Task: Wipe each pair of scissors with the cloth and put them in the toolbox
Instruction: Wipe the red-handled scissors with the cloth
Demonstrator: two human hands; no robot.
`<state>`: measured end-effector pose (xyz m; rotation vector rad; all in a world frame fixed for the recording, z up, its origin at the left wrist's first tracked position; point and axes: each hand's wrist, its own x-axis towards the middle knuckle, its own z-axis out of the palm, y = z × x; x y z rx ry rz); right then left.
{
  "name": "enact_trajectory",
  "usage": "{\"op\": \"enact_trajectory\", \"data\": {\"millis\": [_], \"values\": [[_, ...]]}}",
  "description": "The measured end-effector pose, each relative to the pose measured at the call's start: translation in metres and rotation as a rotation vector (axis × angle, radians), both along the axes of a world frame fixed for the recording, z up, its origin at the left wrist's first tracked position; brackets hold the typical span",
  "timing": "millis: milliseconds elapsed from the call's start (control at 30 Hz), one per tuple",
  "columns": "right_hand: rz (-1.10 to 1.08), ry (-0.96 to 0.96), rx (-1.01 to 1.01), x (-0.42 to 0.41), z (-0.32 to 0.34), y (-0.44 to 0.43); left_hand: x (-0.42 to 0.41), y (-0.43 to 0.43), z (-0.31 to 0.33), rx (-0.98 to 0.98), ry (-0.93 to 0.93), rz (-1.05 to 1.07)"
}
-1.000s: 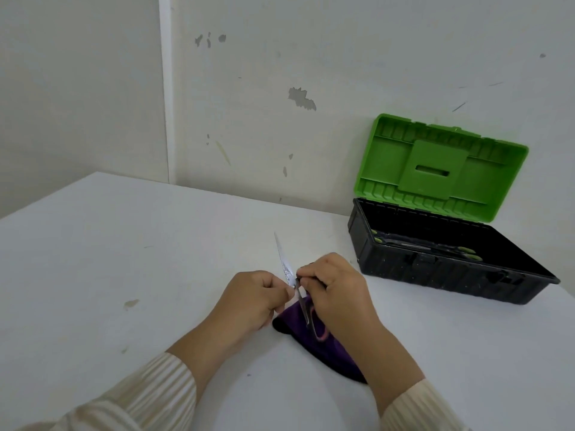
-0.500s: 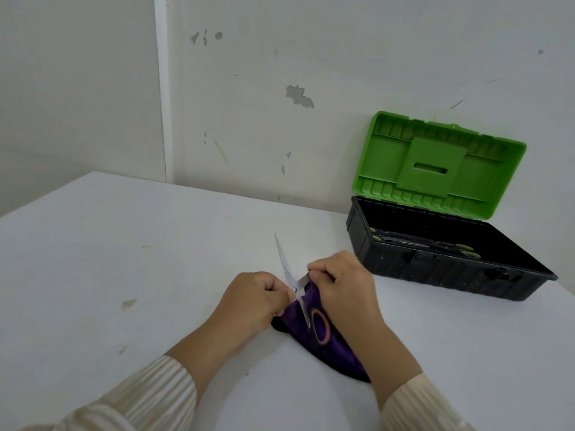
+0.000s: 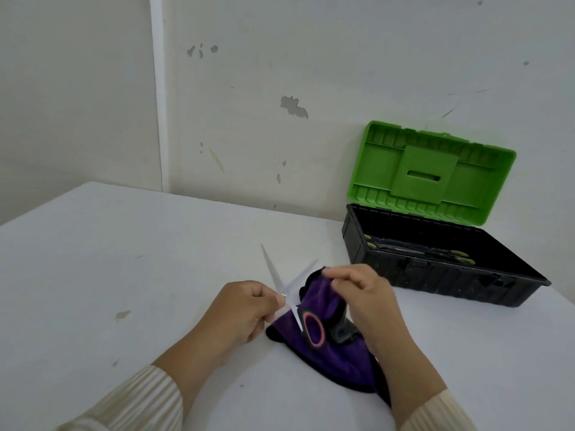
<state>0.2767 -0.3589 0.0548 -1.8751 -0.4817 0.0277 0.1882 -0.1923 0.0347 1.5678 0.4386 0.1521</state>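
scissors (image 3: 287, 289) one held, one cloth (image 3: 326, 306)

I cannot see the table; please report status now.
Left hand pinches open scissors. Right hand lifts purple cloth. Toolbox open, path clear.

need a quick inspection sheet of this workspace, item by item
surface: white table, a few small marks
job's things: pink-handled scissors blades open, over purple cloth; black toolbox with green lid open, scissors with green handles inside
clutter: nothing seen
grippers: left hand pinches the scissors near the pivot; right hand grips the cloth
cables: nothing seen
surroundings: white wall, chipped paint
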Motion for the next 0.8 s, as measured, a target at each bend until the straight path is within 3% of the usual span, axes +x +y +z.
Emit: {"op": "enact_trajectory", "data": {"millis": [100,167,333,400,667,800], "values": [[0.265,-0.015,-0.373,-0.015,0.007,0.007,-0.001,0.006,0.001,-0.054,-0.023,0.050],[0.315,-0.093,-0.491,-0.017,0.005,0.011,-0.002,0.008,0.003,-0.131,-0.032,0.064],[0.145,0.119,-0.274,-0.011,0.004,0.010,-0.001,0.014,0.004,-0.685,-0.081,0.035],[0.120,0.130,-0.262,-0.011,0.004,0.011,0.000,0.013,0.002,-0.810,-0.128,0.031],[0.197,-0.115,-0.374,-0.016,-0.005,0.020,0.005,-0.010,-0.007,-0.527,-0.128,-0.007],[0.128,0.041,-0.232,-0.004,0.002,0.005,0.005,-0.002,-0.003,-0.490,-0.126,0.087]]}}
